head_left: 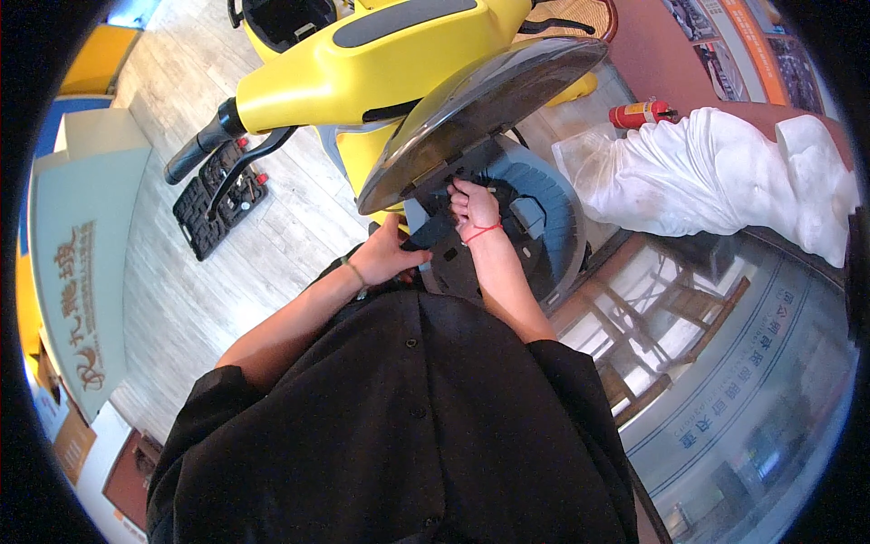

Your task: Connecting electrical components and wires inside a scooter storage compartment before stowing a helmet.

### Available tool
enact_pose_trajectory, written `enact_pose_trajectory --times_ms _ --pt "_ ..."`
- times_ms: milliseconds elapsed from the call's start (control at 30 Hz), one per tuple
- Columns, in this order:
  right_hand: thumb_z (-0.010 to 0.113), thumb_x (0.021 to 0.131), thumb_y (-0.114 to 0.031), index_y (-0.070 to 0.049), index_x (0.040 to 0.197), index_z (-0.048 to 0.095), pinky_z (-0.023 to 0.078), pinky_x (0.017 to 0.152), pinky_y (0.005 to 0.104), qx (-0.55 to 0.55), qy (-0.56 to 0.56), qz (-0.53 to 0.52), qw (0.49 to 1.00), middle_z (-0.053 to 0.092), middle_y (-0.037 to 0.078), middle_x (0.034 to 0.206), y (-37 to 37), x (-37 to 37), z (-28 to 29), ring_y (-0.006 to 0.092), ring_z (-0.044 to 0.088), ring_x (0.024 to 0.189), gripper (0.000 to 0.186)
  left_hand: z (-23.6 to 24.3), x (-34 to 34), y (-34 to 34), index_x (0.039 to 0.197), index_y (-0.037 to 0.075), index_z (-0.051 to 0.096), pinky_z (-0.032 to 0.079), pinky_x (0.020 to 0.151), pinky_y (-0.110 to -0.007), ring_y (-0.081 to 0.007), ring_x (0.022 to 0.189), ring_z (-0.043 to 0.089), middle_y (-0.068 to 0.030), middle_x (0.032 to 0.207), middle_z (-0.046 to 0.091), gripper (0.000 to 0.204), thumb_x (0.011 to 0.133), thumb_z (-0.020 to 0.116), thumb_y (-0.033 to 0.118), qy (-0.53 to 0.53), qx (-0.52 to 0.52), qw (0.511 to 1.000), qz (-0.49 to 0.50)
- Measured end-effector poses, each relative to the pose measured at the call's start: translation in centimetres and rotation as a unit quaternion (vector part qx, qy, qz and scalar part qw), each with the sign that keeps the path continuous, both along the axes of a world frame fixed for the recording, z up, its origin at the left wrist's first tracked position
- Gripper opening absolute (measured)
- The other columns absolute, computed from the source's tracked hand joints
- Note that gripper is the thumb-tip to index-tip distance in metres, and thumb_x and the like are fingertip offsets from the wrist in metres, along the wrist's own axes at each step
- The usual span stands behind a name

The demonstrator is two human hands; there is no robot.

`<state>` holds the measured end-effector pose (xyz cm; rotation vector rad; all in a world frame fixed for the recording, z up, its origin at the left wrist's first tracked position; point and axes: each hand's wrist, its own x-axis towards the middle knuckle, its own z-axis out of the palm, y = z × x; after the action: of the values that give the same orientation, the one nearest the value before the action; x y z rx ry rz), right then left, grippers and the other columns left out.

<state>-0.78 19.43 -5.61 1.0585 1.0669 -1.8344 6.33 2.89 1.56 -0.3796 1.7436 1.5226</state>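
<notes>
Two hands [388,256] (left spread, right curled, grip unclear), at grey housing [564,207] with wiring [513,192], tools [246,186] in case [194,222]

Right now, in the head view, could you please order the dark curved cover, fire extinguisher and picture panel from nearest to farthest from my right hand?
1. Dark curved cover, just above the right hand.
2. Fire extinguisher, to the right.
3. Picture panel, upper right.
</notes>
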Motion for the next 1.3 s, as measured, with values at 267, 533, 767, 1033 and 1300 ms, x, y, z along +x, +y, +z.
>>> enact_pose_trajectory --times_ms 267,533,767,1033,1300 --pt "0.047 0.081 -0.023 -0.009 0.072 0.048 0.018 0.031 0.0209 -0.045 0.009 -0.075 0.996 0.034 -0.006 0.048 -1.0 0.2 -0.1 0.0048 0.029 0.037 0.017 0.2 5.1 -7.1 0.124 -0.002 0.022 0.033 0.092 -0.036 -0.0317 0.11 0.039 -0.0255 0.112 0.042 0.069 0.069 0.06 0.013 0.194 -0.291 0.936 -0.04" --pt "0.052 0.079 -0.022 -0.006 0.073 0.055 0.02 0.034 0.0178 0.043 0.103 0.01 0.994 0.039 -0.006 0.051 0.9 0.7 1.2 0.0027 0.029 0.037 0.018 1.8 1.3 -2.9 0.108 -0.005 0.045 0.043 0.079 -0.035 -0.0326 0.088 0.055 -0.0206 0.094 0.057 0.047 0.077 0.055 0.03 0.129 -0.081 0.988 0.014" --pt "0.053 0.079 -0.018 -0.002 0.092 0.059 0.024 0.04 0.0163 0.257 0.227 0.072 0.936 0.042 -0.006 0.058 5.4 4.0 -2.7 0.0025 0.033 0.046 0.021 0.6 1.5 -1.3 0.105 -0.004 0.046 0.044 0.076 -0.034 -0.0298 0.088 0.056 -0.0206 0.093 0.057 0.046 0.079 0.052 0.034 0.149 -0.115 0.981 -0.053" --pt "0.05 0.08 -0.008 0.006 0.095 0.052 0.045 0.054 0.0239 0.238 0.211 0.197 0.927 0.058 0.01 0.079 2.9 5.5 -2.9 0.0139 0.058 0.063 0.02 -4.3 6.9 -8.2 0.104 -0.002 0.049 0.044 0.078 -0.031 -0.0256 0.089 0.057 -0.0179 0.097 0.058 0.037 0.08 0.051 0.026 0.08 -0.146 0.986 -0.008" --pt "0.051 0.081 -0.01 0.004 0.096 0.051 0.043 0.048 0.0234 0.345 0.28 0.275 0.853 0.058 0.008 0.074 2.4 5.2 -5.0 0.012 0.056 0.058 0.02 -16.6 19.6 -17.5 0.09 -0.003 0.058 0.044 0.073 -0.033 -0.0263 0.083 0.058 -0.0188 0.084 0.061 0.035 0.074 0.052 0.027 -0.064 -0.289 0.95 0.096"
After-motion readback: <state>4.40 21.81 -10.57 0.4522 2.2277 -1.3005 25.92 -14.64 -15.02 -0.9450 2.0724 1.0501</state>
